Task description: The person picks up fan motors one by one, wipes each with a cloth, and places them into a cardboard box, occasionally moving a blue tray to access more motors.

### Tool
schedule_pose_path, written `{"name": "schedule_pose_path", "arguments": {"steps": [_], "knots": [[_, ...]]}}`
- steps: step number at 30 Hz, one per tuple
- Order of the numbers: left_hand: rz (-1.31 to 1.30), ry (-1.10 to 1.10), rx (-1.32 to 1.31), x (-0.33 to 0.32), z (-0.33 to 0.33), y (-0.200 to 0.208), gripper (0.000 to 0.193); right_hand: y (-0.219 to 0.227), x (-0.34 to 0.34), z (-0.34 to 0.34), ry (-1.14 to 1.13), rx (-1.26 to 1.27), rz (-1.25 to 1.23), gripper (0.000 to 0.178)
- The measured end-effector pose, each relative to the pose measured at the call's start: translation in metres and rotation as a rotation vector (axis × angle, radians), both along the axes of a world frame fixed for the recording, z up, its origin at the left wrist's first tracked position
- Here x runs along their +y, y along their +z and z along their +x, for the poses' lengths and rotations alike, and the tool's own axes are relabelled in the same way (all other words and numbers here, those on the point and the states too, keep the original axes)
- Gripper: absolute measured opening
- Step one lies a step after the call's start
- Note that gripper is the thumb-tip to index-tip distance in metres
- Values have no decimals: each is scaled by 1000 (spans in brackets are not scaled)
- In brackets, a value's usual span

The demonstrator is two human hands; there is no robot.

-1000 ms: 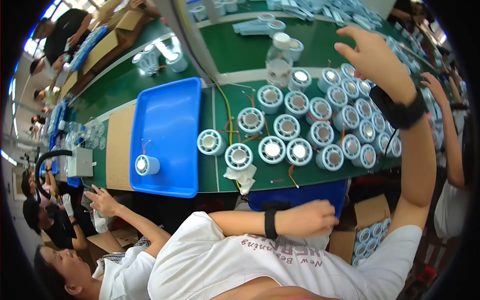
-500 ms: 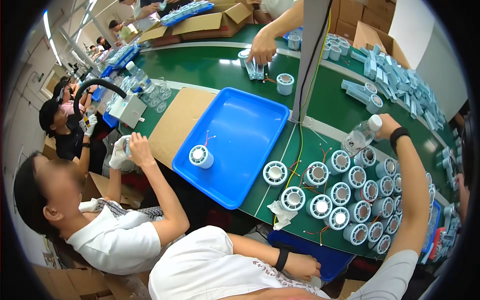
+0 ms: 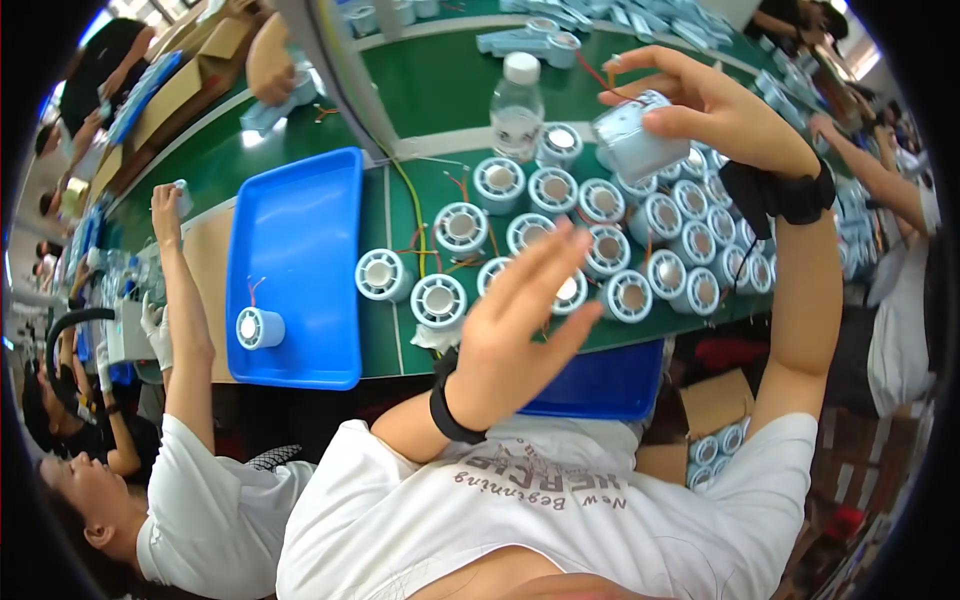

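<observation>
My right hand [image 3: 735,115] is raised above the far part of the parts group, its fingers curved around a pale blue cylindrical part [image 3: 640,138] with thin wires at its top. My left hand [image 3: 520,320] hovers over the near side of the group, fingers stretched and apart, holding nothing. Many similar round parts [image 3: 627,296], light blue with slotted rims and pale discs in the middle, stand close together on the green table [image 3: 440,90]. Some of them are hidden behind my left hand. A clear bottle with a white cap [image 3: 517,110] stands behind the group.
A blue tray [image 3: 315,300] at left holds one such part [image 3: 260,328]. Beside it a co-worker [image 3: 200,500] sits with an arm raised. A post [image 3: 335,70] with a yellow-green cable rises behind the tray. Long pale blue pieces [image 3: 640,20] lie at the back.
The view has swung to the right. My right hand has left the bottle and now holds a pale blue cylindrical part. My left hand has risen from near my lap to above the parts.
</observation>
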State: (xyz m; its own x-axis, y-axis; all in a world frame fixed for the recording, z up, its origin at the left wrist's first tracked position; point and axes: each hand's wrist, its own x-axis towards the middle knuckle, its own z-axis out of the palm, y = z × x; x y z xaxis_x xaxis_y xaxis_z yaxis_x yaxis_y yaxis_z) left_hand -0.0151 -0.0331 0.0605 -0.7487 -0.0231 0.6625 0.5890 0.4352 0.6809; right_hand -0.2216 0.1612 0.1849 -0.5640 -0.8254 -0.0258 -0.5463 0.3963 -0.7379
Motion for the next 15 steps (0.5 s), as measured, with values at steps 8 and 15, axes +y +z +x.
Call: {"name": "schedule_pose_path", "arguments": {"steps": [8,15], "knots": [[337,-200,-195,38,-15,-1,78,-9,22,77,-24,-124,8,57],[1048,-803,-797,29,-13,-1,61,-37,65,99,-103,-436,-141,72]]}}
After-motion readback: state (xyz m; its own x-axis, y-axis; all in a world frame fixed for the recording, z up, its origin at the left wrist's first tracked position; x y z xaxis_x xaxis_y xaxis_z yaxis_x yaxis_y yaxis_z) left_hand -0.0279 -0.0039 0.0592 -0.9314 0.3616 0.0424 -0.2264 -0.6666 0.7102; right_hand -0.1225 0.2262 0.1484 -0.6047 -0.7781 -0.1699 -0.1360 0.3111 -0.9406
